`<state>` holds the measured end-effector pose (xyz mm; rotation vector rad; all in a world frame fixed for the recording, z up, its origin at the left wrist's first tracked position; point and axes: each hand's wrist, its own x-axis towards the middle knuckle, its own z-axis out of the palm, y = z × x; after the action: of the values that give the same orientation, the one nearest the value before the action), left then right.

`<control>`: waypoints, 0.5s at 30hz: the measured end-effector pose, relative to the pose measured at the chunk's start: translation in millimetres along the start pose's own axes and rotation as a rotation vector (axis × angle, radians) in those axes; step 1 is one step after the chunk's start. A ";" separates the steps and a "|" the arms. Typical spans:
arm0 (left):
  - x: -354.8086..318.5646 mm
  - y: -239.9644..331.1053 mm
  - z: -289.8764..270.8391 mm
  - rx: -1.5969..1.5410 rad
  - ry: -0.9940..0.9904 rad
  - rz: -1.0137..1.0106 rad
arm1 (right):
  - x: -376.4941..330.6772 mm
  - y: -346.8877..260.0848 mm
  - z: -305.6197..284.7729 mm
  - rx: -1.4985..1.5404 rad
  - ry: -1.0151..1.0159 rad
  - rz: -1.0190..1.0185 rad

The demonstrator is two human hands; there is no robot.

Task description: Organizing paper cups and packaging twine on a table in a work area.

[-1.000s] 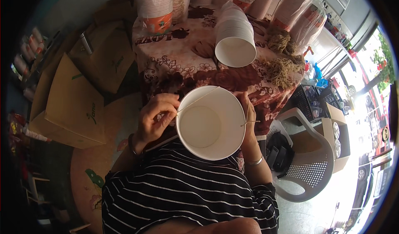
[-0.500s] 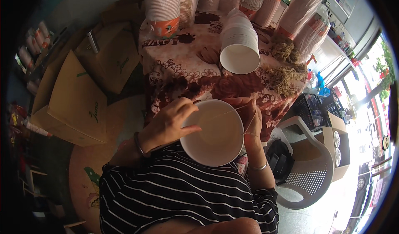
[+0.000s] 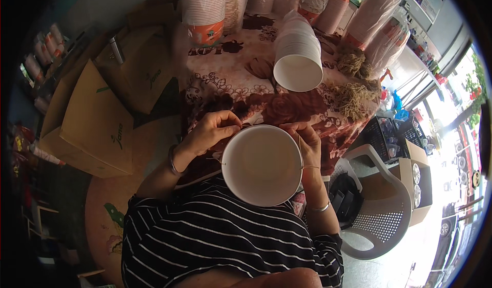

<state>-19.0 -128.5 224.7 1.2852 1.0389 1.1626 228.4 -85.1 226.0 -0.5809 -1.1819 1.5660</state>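
A round white paper tub [image 3: 262, 165] rests in front of my striped top, its opening facing up and nothing seen inside. Thin tan string [image 3: 309, 167] comes out of its right side and runs up to my right hand [image 3: 306, 138]. That hand is closed on the string at the far right of the rim. Another short bit of the string shows at the tub's left side. My left hand [image 3: 207, 133] is at the far left rim, thumb and forefinger pinched together on what looks like string; its very end is hidden by the fingertips.
Ahead is a table with a flowered cloth [image 3: 230, 78]. On it lie a stack of white tubs [image 3: 299, 72], bundles of tan string [image 3: 353, 99] and several wrapped stacks of tubs [image 3: 204, 11]. Cardboard boxes [image 3: 95, 129] stand left, a grey plastic chair [image 3: 384, 226] right.
My left hand has moved from over the tub's opening to its far left rim. The strand stretched across the opening is gone from there. My right hand has shifted slightly toward the rim.
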 end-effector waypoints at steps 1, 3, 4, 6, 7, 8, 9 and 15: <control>1.5 -4.1 -1.0 0.001 0.002 0.000 | 1.0 1.7 -1.4 -0.003 0.005 0.012; 5.6 -10.6 -1.2 0.015 0.097 0.075 | 2.6 6.3 -5.1 -0.008 0.013 0.022; 4.0 -10.9 -1.3 0.014 0.098 0.075 | 3.5 9.2 -6.2 -0.003 0.016 0.020; -1.0 -7.5 0.4 0.673 0.444 0.599 | 4.4 13.0 -8.1 0.000 0.028 0.018; -2.8 -2.3 2.9 0.827 0.444 0.812 | 5.5 14.1 -8.5 0.003 0.042 -0.004; -11.7 7.3 13.1 0.824 0.330 0.811 | 5.4 16.4 -7.8 0.009 0.052 -0.022; -22.5 16.5 27.0 0.821 0.219 0.811 | 4.8 19.1 -6.8 -0.032 0.081 -0.063; -42.3 8.0 60.3 0.958 -0.156 0.608 | 1.5 42.9 10.7 -0.028 0.074 -0.083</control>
<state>34.0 -179.7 232.5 2.5351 1.1644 0.9652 200.1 -86.6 192.1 -0.5960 -1.1594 1.4477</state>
